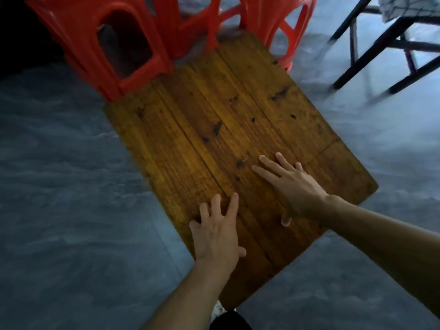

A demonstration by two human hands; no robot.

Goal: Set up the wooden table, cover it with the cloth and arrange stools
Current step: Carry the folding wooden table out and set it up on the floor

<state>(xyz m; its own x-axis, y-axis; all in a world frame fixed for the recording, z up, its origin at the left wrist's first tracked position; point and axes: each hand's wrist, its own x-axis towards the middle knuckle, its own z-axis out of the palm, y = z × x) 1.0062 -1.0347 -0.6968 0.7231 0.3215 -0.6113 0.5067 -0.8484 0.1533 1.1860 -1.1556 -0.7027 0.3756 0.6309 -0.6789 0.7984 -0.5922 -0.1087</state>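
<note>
Both hands press on the wooden tabletop [238, 129]: left hand [217, 231] near its left edge with fingers spread and bent, right hand [289, 184] flat, its grip wide (neither holds anything). Red stools [100, 51] crowd the far end; a checked cloth [408, 5] drapes a dark frame [371, 53] far right.

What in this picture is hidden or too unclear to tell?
- Head view: the wooden table shows only its top; the top hides the legs.
- The red stools are cut off by the top edge, so their number is unclear.
- The checked cloth is cut by the corner.
- Whether the left hand and right hand press or merely rest: unclear.
</note>
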